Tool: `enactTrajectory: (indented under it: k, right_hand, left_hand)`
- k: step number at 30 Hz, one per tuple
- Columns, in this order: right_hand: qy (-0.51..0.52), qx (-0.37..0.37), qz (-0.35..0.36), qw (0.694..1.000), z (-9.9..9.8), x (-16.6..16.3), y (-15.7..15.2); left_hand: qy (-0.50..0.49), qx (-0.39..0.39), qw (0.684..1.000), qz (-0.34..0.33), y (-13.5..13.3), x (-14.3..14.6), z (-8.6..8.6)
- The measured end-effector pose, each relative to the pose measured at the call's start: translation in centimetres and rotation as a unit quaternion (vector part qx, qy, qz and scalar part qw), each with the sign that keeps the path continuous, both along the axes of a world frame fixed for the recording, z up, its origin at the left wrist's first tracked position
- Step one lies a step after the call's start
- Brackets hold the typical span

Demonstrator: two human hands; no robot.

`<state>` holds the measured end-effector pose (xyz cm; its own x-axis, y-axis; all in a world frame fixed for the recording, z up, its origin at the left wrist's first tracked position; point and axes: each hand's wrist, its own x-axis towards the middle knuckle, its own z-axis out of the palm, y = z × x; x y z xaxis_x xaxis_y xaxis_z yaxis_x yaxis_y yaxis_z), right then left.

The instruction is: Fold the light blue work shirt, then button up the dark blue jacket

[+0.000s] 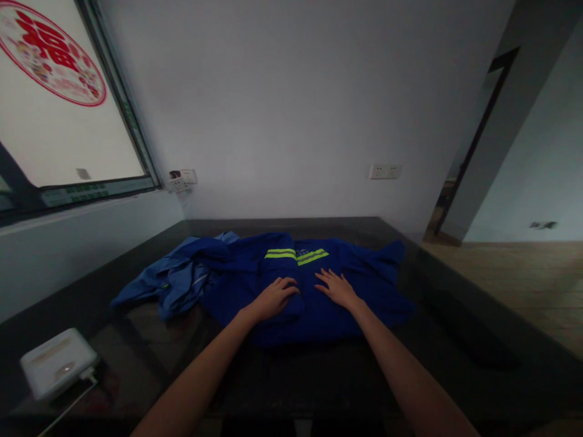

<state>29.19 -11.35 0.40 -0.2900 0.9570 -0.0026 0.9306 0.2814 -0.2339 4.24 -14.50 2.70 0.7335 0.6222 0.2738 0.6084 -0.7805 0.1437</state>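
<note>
A dark blue work jacket [364, 279] with yellow-green and grey reflective strips across its chest lies spread on the dark table. My left hand [275, 298] rests on the left front panel, its fingers partly curled and pointing right. On the other front panel lies my right hand [336, 287], fingers spread over the fabric. Both hands touch the cloth close to the front opening, below the strips. A crumpled lighter blue garment [182, 282] lies at the left, partly covered by the jacket's sleeve.
The dark glossy table [150, 358] stands against a grey wall. A white box [59, 363] with a cable sits at its left front. A long black object [473, 331] lies at the right. Wall sockets [385, 172] and a window [68, 121] are behind.
</note>
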Motion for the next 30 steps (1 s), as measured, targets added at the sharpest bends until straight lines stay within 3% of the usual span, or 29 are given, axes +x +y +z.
enactTrajectory:
  k: [7,12,19,23,26,30]
  right_hand:
    - [-0.049,-0.011,-0.09,0.995,0.8,0.1,-0.3]
    - [-0.091,-0.07,-0.127,0.985,3.3,-1.3,-3.0]
    - [-0.083,-0.081,0.028,0.993,6.4,-2.2,-11.8]
    - [-0.083,-0.095,0.073,0.989,7.7,-2.6,-15.6]
    - [-0.047,-0.07,0.093,0.992,8.8,-2.2,-14.7]
    - [0.005,0.032,0.09,0.995,9.0,-0.9,-8.1]
  left_hand:
    - [0.044,-0.009,0.993,0.113,-0.2,-0.1,0.8]
    - [0.072,-0.031,0.978,0.194,0.5,-0.5,0.5]
    - [0.066,-0.117,0.956,0.262,1.5,-1.9,1.0]
    - [0.054,-0.155,0.959,0.233,2.0,-3.2,1.8]
    - [0.039,-0.154,0.967,0.198,0.7,-3.5,3.3]
    - [0.022,-0.058,0.981,0.186,-5.1,-1.1,5.7]
